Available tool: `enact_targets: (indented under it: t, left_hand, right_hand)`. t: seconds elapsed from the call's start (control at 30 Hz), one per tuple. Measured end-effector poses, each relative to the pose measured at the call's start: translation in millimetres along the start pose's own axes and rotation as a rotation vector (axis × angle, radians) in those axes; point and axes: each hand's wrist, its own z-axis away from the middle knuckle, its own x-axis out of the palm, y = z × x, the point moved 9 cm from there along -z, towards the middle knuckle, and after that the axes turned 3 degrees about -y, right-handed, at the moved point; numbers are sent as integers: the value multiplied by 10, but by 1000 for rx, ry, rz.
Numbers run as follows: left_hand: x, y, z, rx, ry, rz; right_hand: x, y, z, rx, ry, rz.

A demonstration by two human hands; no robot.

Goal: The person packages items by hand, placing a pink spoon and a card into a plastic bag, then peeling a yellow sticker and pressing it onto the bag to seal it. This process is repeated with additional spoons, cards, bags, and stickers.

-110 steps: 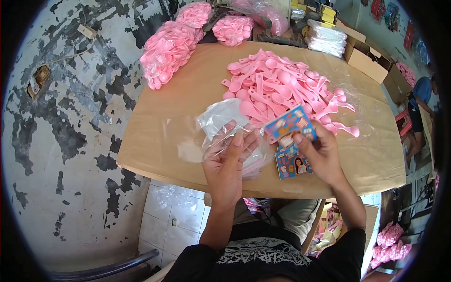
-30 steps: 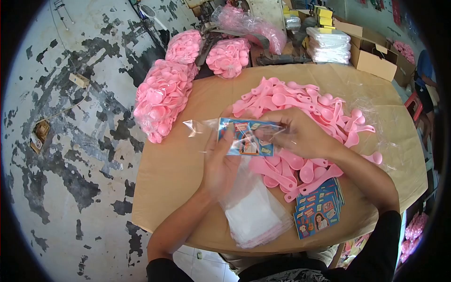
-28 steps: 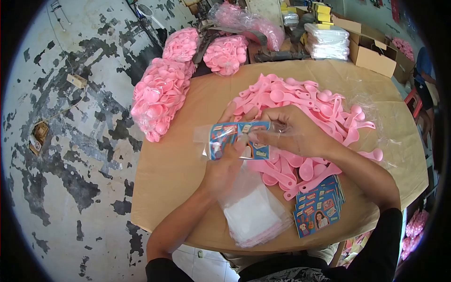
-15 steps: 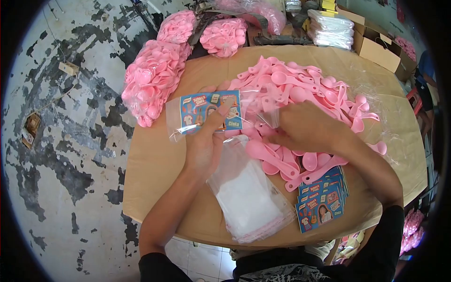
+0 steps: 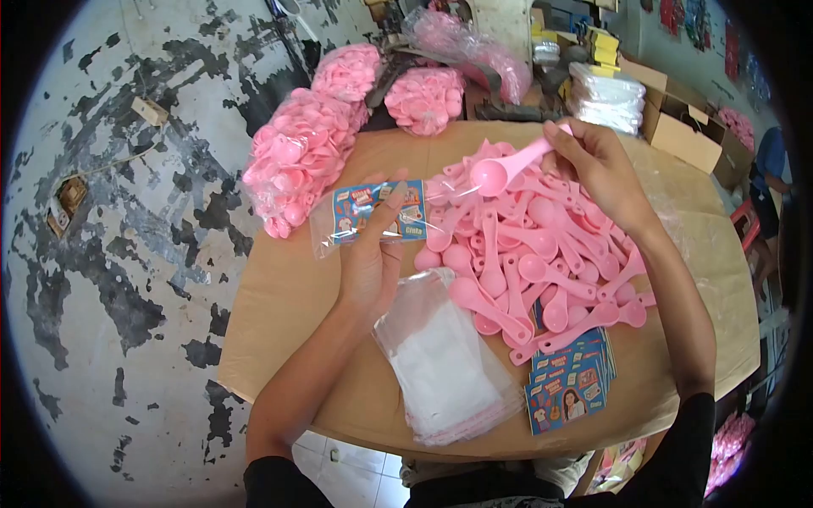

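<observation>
My left hand (image 5: 373, 245) is closed on a clear plastic bag with a blue printed card (image 5: 343, 207) inside, its thumb lying across the card. Pinched by its handle in my right hand (image 5: 584, 157), a pink spoon (image 5: 491, 176) is raised over a heap of pink spoons (image 5: 542, 241), its bowl pointing left toward the bag's mouth. A stack of empty clear bags (image 5: 449, 364) lies flat below my left hand. Beside that stack, to the right, blue printed cards (image 5: 572, 385) are fanned out, partly under the heap.
Brown paper covers the table (image 5: 288, 339). Filled bags of pink spoons (image 5: 301, 157) sit at the back left, another (image 5: 423, 100) at the back. Stacked clear packs (image 5: 605, 97) and a cardboard box (image 5: 682, 131) stand at the back right. Another person (image 5: 771, 169) is at the far right.
My right hand has moved up and away from the bag's mouth and now holds a pink spoon. My left hand still holds the bag with the card. The camera view has shifted slightly.
</observation>
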Motion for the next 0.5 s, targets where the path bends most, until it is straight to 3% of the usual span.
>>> enact_targets:
  t: [0.33, 0.5]
  left_hand:
    - [156, 21, 60, -21, -50, 47]
    - [235, -190, 161, -97, -133, 87]
  right_hand:
    - [396, -52, 201, 142, -81, -181]
    - [692, -40, 329, 166, -288, -110]
